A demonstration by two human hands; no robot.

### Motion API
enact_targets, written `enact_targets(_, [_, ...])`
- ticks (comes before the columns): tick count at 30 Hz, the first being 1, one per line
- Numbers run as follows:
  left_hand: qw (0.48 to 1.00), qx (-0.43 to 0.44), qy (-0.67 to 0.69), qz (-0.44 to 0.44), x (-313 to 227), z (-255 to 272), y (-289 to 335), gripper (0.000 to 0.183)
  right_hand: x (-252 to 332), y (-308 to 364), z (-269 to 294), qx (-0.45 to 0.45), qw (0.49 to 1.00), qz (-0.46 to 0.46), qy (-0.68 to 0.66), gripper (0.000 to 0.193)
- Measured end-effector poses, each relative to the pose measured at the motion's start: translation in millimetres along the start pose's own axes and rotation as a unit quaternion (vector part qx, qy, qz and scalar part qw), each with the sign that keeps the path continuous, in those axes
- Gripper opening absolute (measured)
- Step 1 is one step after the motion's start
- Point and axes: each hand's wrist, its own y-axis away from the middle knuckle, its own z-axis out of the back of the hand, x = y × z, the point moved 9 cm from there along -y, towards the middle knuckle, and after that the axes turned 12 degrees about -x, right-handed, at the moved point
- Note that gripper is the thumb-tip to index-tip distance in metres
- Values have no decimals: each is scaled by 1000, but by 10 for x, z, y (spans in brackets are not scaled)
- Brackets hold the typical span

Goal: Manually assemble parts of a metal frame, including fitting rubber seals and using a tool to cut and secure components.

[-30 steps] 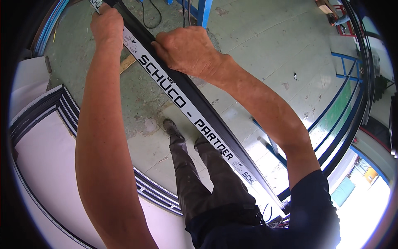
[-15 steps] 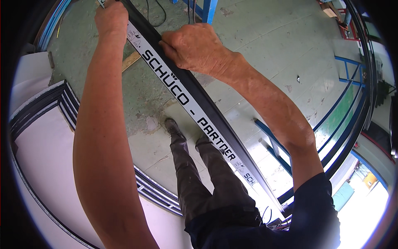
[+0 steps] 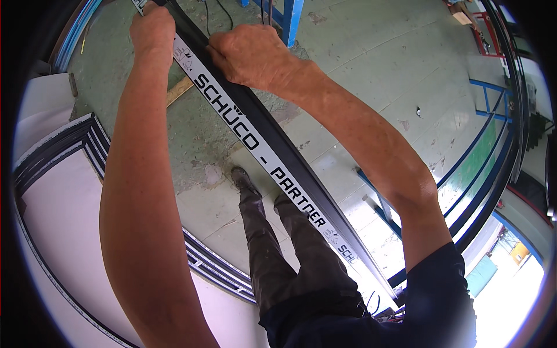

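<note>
Right now, likely steadying: left hand [image 3: 153,35] clasps black profile [image 3: 271,133]; right hand [image 3: 246,55] curls at its edge, pinch hidden. Next move probably needs firm left hold.

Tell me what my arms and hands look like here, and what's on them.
Your left hand and right hand are both bare, with no gloves, watch or bracelet showing. A dark navy short sleeve ends above the right elbow; the left sleeve isn't in view. Rings can't be judged.
</note>
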Motion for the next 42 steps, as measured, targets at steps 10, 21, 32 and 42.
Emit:
enact_targets(10, [1000, -1, 8, 12, -35, 7, 164, 58, -32, -117, 20, 57, 997, -56, 17, 29])
enact_targets(21, [1000, -4, -22, -6, -55, 9, 55, 60, -53, -173, -37, 4, 1000, -10, -11, 28])
enact_targets(32, [999, -8, -36, -21, -244, 40, 323, 59, -150, -390, -101, 4, 999, -48, 17, 29])
enact_targets(42, [996, -17, -75, -42, -268, 64, 260, 57, -92, -332, -96, -63, 997, -2, -51, 27])
